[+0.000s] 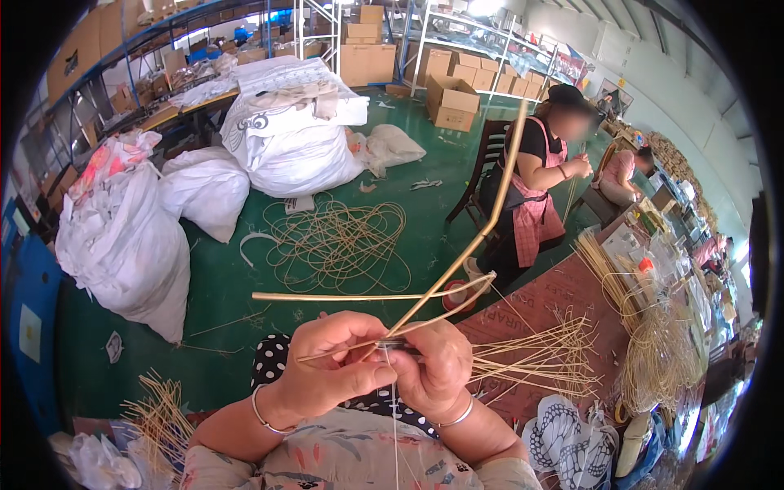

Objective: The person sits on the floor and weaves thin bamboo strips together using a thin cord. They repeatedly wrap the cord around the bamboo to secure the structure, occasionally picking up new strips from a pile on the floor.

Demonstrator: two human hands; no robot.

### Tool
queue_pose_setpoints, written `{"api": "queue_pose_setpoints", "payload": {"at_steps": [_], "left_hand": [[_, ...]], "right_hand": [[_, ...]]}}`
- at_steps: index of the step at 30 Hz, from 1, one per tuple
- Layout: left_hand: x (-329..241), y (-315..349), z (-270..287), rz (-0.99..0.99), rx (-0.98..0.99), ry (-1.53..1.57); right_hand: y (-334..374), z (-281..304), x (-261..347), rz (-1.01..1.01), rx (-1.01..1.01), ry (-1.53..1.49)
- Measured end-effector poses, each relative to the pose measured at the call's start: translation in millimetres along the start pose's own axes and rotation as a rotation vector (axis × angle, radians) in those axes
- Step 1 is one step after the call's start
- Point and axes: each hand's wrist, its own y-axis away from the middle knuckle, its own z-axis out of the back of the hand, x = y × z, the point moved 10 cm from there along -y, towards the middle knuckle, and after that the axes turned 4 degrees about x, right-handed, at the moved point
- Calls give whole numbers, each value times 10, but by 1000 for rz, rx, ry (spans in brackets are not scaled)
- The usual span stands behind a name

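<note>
Both my hands meet in front of my lap around crossing thin tan bamboo strips (459, 267). With thumb and fingers, my left hand (336, 366) pinches the strips near their crossing. My right hand (434, 365) is closed on the same joint from the other side. One strip rises far up to the right; another bends back at the right in a narrow loop. From the joint a white thread (395, 433) hangs down over my shirt. A small dark piece (400, 345) shows between my right fingers; its kind is unclear.
On the reddish board (523, 306) at the right lie loose bamboo strips (539, 357) and coiled cane (657, 367). Patterned wing-shaped pieces (570, 441) rest at the lower right. A cane tangle (339, 245) and white sacks (286, 139) are on the green floor. A co-worker (539, 171) sits at the right.
</note>
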Motion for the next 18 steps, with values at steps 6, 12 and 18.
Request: {"api": "queue_pose_setpoints", "payload": {"at_steps": [6, 12, 18], "left_hand": [[-110, -47, 322, 63, -81, -174], [166, 19, 290, 272, 29, -14], [209, -20, 608, 199, -141, 20]], "right_hand": [[203, 182, -573, -388, -220, -695], [-21, 148, -628, -478, 57, -737], [200, 133, -794, -642, -93, -912]]}}
